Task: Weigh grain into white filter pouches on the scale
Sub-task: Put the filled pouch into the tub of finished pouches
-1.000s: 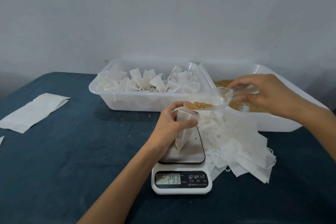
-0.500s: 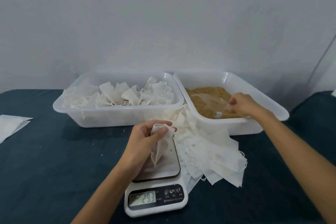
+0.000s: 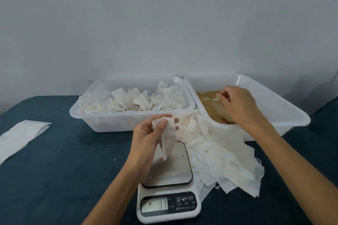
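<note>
Since a second ago my right hand [image 3: 237,104] has swung the scoop away from the pouch and down into the grain, and the scale's reading has changed from 29.3 to what looks like 33.

On the far left of the tabletop [image 3: 54,160] lies a flat white sheet [image 3: 22,135]. Further right, the tray of filled pouches [image 3: 131,100] sits at the far side. My left hand [image 3: 151,137] pinches the open filter pouch [image 3: 166,139] at its mouth, its bottom hanging just over the scale [image 3: 168,179]. Right of that sprawls the pile of empty pouches [image 3: 223,159]. My right hand is curled in the grain tray [image 3: 274,113]; the clear scoop [image 3: 219,107] is blurred, so I cannot tell how firmly I grip it.

I judge a small scoop is best now: let the pouch rest fully on the platform, keep its mouth wide, and tip slowly.
</note>
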Demonstrator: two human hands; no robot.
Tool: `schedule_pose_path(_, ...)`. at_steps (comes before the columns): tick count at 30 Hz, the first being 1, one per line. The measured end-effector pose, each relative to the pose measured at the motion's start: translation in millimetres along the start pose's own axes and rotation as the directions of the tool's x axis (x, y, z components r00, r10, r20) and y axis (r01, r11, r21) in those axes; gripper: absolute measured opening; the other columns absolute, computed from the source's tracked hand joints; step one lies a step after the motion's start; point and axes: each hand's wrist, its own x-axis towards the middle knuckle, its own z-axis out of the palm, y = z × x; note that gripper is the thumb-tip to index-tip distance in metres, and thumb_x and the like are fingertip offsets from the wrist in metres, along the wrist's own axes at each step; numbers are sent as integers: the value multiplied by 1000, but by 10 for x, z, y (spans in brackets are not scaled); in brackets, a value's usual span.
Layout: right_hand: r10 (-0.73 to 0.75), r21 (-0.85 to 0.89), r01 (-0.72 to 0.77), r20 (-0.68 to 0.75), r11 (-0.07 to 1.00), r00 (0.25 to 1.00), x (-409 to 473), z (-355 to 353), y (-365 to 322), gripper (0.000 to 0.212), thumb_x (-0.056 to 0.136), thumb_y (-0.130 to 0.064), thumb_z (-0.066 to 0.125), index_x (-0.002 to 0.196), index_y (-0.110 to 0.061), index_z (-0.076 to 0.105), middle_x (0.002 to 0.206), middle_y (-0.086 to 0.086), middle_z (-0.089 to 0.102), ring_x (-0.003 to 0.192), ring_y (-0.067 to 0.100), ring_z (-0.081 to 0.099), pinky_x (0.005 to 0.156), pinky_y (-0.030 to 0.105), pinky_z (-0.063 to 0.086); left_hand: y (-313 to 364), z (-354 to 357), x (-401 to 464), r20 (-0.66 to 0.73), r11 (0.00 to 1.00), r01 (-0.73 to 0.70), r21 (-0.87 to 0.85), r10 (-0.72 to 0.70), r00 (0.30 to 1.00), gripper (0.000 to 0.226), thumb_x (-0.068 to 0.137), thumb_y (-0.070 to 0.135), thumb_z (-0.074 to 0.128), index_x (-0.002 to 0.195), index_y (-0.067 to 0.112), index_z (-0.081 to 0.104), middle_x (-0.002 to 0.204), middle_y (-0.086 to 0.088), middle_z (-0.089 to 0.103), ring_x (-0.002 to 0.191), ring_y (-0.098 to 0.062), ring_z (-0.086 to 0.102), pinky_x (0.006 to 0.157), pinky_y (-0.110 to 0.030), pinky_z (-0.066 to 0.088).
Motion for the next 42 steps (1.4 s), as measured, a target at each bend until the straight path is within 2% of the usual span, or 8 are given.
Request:
schedule_pose_path(9,55,573,-1,-77,819,996,-299,300,-570,39,98,-33,63,63,-16,63,50,-5,58,47,9,53,53,23,40,636,61,758,-84,982,-112,153,126,989,22,111,11,47,102,11,67,109,-7,80,93,-26,74,67,-42,54)
schedule_pose_path(13,114,642,-59,-43,764,993,-284,368,-476,39,99,-33,62,63,-19,61,52,-12,60,46,3,52,51,12,35,554,147,1191,-103,966,-56,253,85,991,16,111,6,44,109,4,60,100,-8,79,92,-27,70,57,-32,50)
schedule_pose_path(19,102,687,-61,-19,724,995,-274,345,-422,38,99,-29,63,63,-16,63,52,-6,61,46,3,53,52,12,37,171,130,1446,-68,790,57,610,-20,998,18,108,7,45,99,12,60,93,-3,79,94,-31,71,68,-36,53)
schedule_pose_path(24,113,768,-87,19,634,993,-265,299,-403,38,99,-24,63,64,-11,65,51,-2,60,46,1,51,54,11,38,214,73,1501,-159,812,36,582,71,985,18,109,7,43,100,14,57,100,-13,79,99,-35,75,87,-51,59)
schedule_pose_path(29,112,775,-100,38,624,993,-281,281,-409,38,99,-25,62,64,-10,65,52,0,62,47,2,52,55,12,41,145,69,1439,-16,608,33,793,-33,999,17,106,12,50,118,5,59,92,-13,67,76,-28,63,70,-39,54)
schedule_pose_path(33,109,790,-109,53,603,993,-278,280,-397,38,99,-26,62,64,-11,66,52,0,61,46,2,50,54,11,38,234,119,1225,-4,638,-144,756,225,974,17,104,17,62,120,12,60,97,1,68,80,-10,61,68,-12,47)
schedule_pose_path(36,107,799,-118,67,589,992,-275,276,-393,38,100,-26,62,65,-11,66,53,0,61,46,2,50,53,11,38,230,62,869,64,551,-315,773,427,902,4,101,12,68,99,13,65,77,1,65,67,-10,56,62,-15,45)
schedule_pose_path(42,103,809,-110,61,577,993,-298,270,-396,38,100,-27,62,66,-12,66,53,0,61,48,6,50,54,16,40,-65,-309,511,278,197,-267,943,-29,960,7,95,17,73,89,14,77,84,5,70,70,-7,57,72,-30,49)
